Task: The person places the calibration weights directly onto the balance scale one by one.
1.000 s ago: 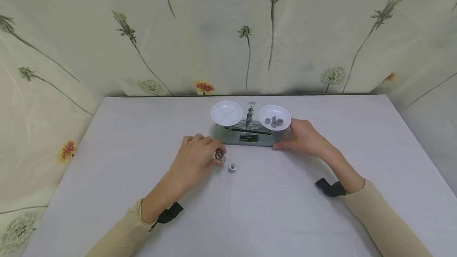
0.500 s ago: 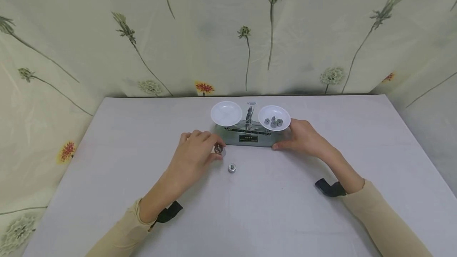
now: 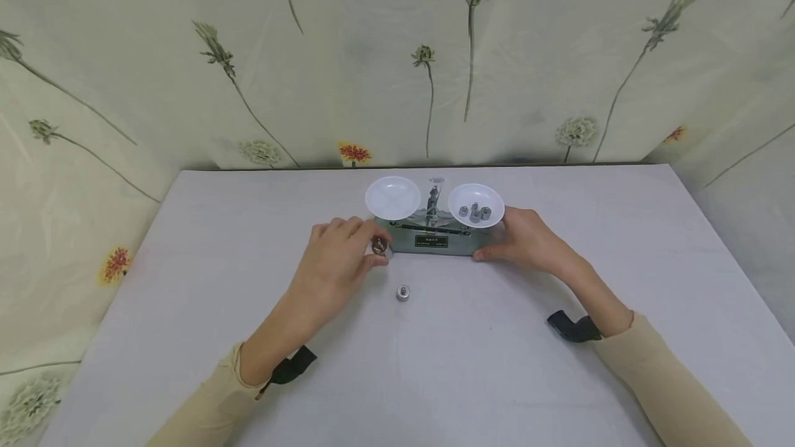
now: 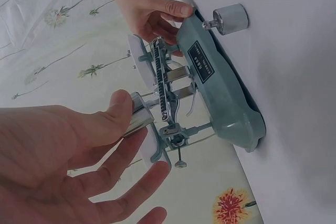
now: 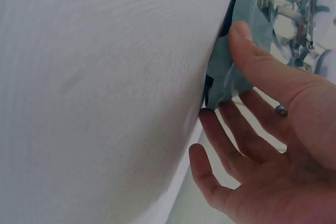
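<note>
A green balance scale (image 3: pixel 406 243) with two white pans stands near the back of the table. My left hand (image 3: pixel 332 261) pinches a shiny metal weight (image 4: pixel 139 115) between thumb and fingers, raised in front of the scale's left end. In the left wrist view the other fingers spread loosely away from it. My right hand (image 3: pixel 535 243) grips the right end of the base, its thumb on the front and fingers around the end and behind. Several small weights (image 3: pixel 475 214) sit in the right pan (image 3: pixel 462 193). Nothing lies in the left pan (image 3: pixel 393 197).
Another knobbed metal weight (image 3: pixel 403 293) stands upright on the white-covered table (image 3: pixel 459 371), in front of the scale. A flower-printed cloth (image 3: pixel 366 74) hangs behind the table's back edge and along the sides.
My left hand has risen slightly away from me with the pinched weight, toward the scale's left side. The right hand keeps its hold on the base.
</note>
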The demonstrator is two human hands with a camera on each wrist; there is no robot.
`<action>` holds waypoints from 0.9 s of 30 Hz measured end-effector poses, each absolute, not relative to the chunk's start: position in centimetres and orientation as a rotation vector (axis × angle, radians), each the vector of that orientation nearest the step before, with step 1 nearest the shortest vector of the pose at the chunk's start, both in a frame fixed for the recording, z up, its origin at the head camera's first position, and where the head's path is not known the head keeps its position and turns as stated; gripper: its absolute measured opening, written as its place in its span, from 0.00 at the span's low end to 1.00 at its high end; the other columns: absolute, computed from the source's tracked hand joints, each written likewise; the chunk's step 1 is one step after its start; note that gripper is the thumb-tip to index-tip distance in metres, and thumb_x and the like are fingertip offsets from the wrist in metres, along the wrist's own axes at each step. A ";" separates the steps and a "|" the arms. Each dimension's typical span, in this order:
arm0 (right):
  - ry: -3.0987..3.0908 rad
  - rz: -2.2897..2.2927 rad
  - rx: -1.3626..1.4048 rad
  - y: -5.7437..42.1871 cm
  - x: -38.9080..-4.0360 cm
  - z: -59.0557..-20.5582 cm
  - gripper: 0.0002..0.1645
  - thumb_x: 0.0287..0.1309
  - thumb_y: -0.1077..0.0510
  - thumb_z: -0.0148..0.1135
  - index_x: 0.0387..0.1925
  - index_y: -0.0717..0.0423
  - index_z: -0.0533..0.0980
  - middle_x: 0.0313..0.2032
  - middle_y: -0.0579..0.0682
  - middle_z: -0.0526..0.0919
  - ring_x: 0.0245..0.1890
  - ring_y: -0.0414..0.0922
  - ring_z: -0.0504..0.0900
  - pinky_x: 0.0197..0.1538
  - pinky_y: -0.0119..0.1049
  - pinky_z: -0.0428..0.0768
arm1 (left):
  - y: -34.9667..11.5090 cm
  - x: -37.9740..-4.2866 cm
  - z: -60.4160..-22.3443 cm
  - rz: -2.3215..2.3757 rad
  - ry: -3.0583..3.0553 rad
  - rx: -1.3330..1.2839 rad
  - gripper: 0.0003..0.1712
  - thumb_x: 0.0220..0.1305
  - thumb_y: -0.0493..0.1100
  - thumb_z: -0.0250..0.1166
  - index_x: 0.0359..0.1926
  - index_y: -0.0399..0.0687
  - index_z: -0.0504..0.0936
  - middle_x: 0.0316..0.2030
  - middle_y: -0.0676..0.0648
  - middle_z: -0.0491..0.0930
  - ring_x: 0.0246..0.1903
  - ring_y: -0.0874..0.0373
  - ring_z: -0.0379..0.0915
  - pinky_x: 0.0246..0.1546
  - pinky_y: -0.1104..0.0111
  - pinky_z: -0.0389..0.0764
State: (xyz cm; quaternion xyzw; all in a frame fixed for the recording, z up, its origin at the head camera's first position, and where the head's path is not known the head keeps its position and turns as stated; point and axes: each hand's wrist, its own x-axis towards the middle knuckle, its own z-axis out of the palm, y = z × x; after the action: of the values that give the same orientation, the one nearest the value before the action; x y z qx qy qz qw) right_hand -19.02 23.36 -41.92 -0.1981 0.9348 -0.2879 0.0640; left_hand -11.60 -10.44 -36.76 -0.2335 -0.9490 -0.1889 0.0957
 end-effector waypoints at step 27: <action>2.816 -0.871 -0.599 23.3 -19.0 -41.7 0.51 0.48 0.50 0.88 0.71 0.58 0.74 0.66 0.62 0.84 0.73 0.66 0.77 0.75 0.66 0.74 | -10.3 -12.9 -35.4 -0.571 -2.773 -0.670 0.18 0.63 0.48 0.78 0.51 0.52 0.85 0.45 0.50 0.88 0.52 0.45 0.82 0.64 0.44 0.78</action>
State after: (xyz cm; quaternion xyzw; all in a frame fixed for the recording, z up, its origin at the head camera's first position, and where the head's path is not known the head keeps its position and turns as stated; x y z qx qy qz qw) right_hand -18.99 23.26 -41.74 -0.1988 0.9341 -0.2890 0.0669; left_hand -12.87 -10.32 -35.36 -0.2287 -0.9467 -0.1950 0.1160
